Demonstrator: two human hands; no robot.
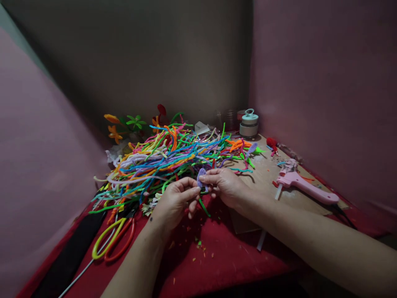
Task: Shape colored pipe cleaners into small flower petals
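Note:
Both hands meet over the table's near middle, pinching a small purple piece of bent pipe cleaner between them. Thumb and fingers of my left hand press on its lower left edge. My right hand grips it from the other side with thumb and forefinger. The piece looks flat and rounded, like a petal; its lower part is partly hidden by the fingers. Just behind the hands spreads a big heap of pipe cleaners in many colours.
Scissors with yellow and red handles lie left on the red cloth. At right, a pink glue gun rests on a brown board. A lidded jar stands behind. Orange pipe-cleaner flowers are at back left.

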